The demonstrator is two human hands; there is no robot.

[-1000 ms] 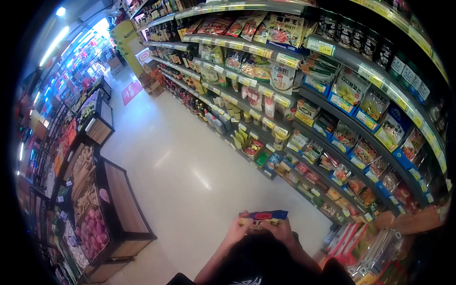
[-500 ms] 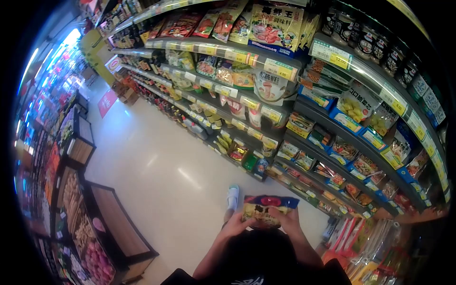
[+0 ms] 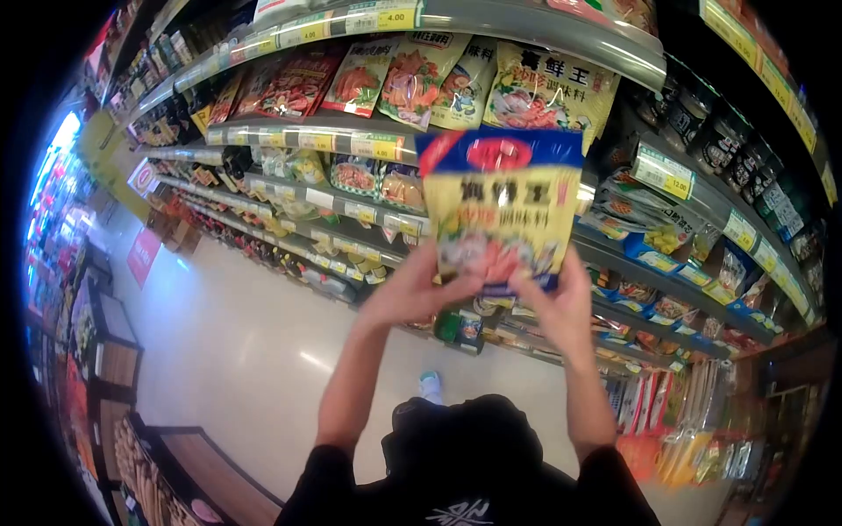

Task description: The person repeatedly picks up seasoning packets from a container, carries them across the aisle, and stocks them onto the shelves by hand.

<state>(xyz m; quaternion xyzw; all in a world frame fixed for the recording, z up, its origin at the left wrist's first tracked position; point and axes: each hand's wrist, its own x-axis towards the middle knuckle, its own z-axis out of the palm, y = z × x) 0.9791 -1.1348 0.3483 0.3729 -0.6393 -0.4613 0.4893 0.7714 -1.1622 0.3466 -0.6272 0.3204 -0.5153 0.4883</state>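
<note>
A yellow and blue seasoning packet (image 3: 502, 206) is held up in front of the shelves, upright with its printed front towards me. My left hand (image 3: 423, 287) grips its lower left edge, thumb across the front. On the lower right, my right hand (image 3: 561, 296) is closed on the same packet, its thumb also on the front. The fingers behind the packet are hidden. Just beyond its top edge, a similar yellow packet (image 3: 548, 92) stands on the shelf among several other seasoning packets (image 3: 421, 79).
Shelf edges with price tags (image 3: 351, 143) run along the far side. Dark-lidded jars (image 3: 688, 114) stand on the right shelf. Wooden produce stands (image 3: 206, 473) line the left of the pale floor (image 3: 254, 342). Hanging packages (image 3: 653, 399) are at lower right.
Both hands have raised the packet from near my body up to the shelf, in front of the similar yellow packet. My view has tilted up and shifted towards the shelves.
</note>
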